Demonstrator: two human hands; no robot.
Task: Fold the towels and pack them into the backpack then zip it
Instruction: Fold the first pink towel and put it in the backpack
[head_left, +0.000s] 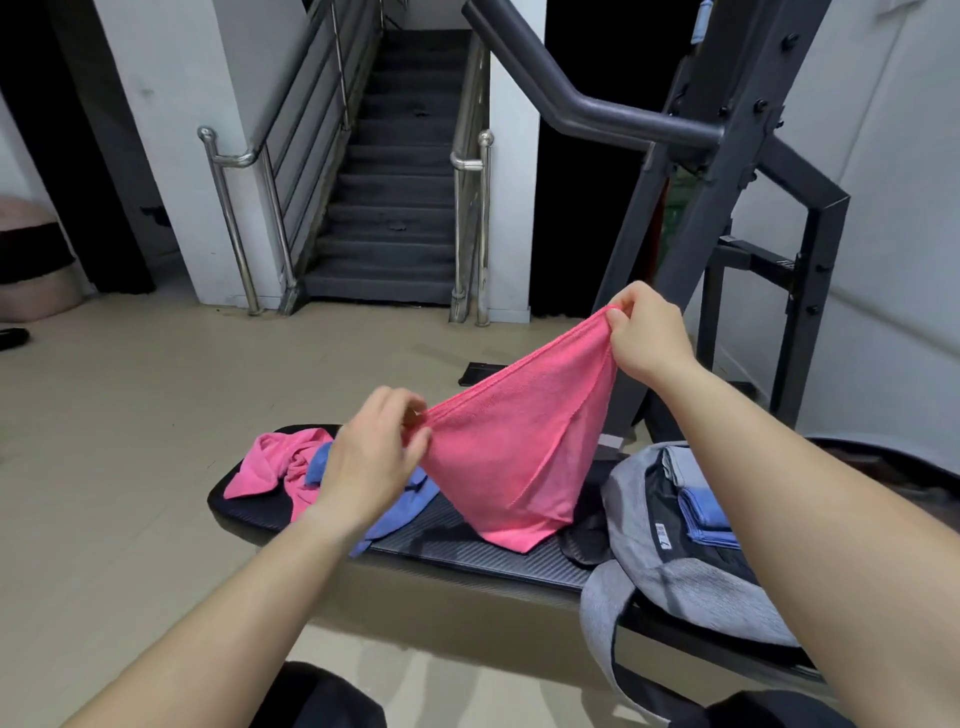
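Backpack (675, 587) partly hidden, perhaps half, behind forearm (753, 457).

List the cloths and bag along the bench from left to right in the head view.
crumpled pink towel → blue towel → held pink towel → grey backpack

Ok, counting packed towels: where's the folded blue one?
Head view, lower right: the folded blue towel lies inside the open grey backpack on the bench.
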